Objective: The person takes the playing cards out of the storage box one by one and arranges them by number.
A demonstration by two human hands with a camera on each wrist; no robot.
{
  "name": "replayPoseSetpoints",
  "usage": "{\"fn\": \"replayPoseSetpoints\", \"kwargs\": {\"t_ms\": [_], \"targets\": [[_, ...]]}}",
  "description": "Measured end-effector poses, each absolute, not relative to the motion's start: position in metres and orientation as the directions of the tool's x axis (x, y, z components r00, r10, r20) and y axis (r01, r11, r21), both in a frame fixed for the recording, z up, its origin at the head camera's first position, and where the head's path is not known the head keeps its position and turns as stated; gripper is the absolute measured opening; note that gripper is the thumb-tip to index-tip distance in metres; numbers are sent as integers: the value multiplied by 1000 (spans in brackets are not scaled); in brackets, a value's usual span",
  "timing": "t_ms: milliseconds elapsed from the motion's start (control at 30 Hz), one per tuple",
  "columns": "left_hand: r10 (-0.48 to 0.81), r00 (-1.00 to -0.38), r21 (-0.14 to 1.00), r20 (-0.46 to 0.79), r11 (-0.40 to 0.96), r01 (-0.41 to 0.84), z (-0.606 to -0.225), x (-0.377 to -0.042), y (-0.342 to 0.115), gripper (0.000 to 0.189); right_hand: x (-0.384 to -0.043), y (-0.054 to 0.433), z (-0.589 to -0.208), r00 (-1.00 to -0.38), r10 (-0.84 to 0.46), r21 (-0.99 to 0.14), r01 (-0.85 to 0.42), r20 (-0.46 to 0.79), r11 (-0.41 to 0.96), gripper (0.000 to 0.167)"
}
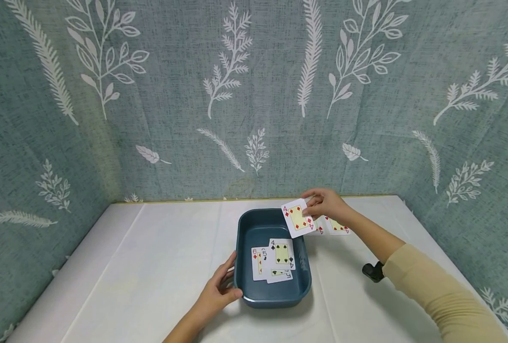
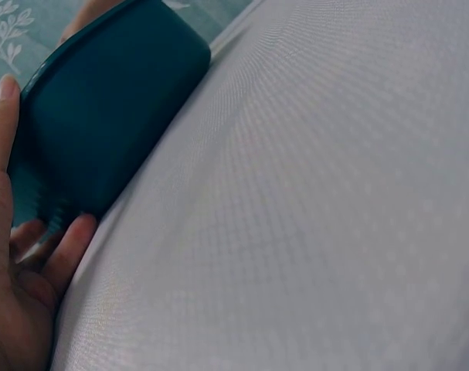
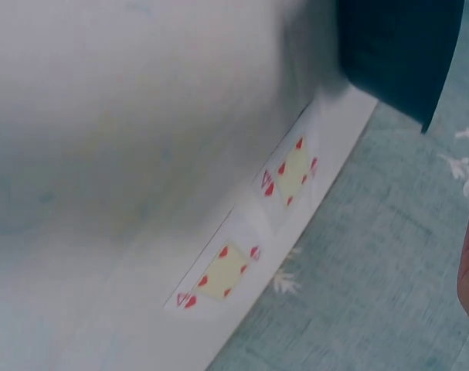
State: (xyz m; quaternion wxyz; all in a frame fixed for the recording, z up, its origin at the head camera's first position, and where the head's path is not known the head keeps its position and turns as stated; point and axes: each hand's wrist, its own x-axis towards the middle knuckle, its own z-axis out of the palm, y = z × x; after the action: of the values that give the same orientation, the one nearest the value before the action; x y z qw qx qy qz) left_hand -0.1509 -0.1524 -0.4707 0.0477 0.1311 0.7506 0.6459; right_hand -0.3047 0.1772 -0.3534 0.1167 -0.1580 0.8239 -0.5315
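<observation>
Beige sleeve (image 1: 446, 300) lies at near right; right hand (image 1: 329, 206) pinches a four of diamonds (image 1: 296, 217) above the blue tray (image 1: 275, 291)'s far right rim, and left hand (image 1: 216, 288) touches its left wall with relaxed fingers.

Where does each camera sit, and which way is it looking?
Head: on the person's head, looking forward and down at the blue tray; the left hand, right hand and a beige sleeve show.
Left wrist: on that wrist, facing the tray's outer side and the white table; part of the left hand shows at left.
Right wrist: on that wrist, looking down at two red playing cards; a sliver of the right hand shows at right.
Shared: the head and right wrist views both show those two cards.
</observation>
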Motion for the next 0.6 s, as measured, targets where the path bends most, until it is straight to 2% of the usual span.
{"fn": "replayPoseSetpoints", "kwargs": {"t_ms": [367,600], "targets": [[293,-946,981,140,88,172,-473,-153,-153,78,-312,205,-351,-945,-326,-904,-124,-19,410,56],[288,-949,982,125,98,159,-471,-152,-153,78,-314,227,-351,-958,-286,-899,-95,-35,427,57]]}}
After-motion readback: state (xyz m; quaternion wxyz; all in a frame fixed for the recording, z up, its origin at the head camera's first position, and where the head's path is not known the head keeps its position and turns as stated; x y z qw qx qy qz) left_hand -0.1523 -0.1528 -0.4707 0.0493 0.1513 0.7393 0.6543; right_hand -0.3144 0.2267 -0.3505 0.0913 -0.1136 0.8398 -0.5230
